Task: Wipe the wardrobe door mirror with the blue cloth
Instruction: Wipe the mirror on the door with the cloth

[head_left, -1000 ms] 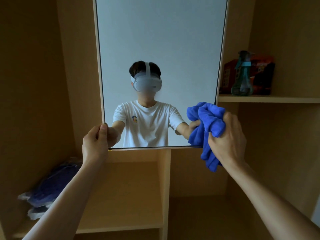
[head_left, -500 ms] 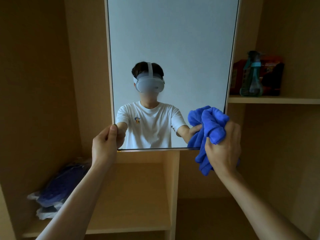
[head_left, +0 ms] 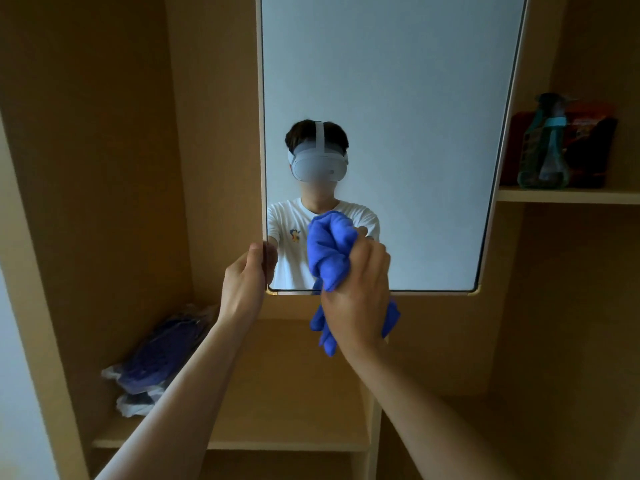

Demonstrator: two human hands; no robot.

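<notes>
The wardrobe door mirror hangs open in front of me, its lower edge at mid-height. My left hand grips the mirror's lower left edge, thumb on the front. My right hand holds the bunched blue cloth against the glass near the lower left part of the mirror, with cloth ends hanging below my fist. The glass reflects a person in a white T-shirt wearing a headset.
Wooden wardrobe compartments surround the door. A plastic-wrapped dark blue bundle lies on the lower left shelf. On the upper right shelf stand a teal spray bottle and a red-black package.
My right hand has carried the blue cloth leftward from the mirror's lower right corner to its lower left part. The left hand keeps its grip on the edge; the view shifted left.
</notes>
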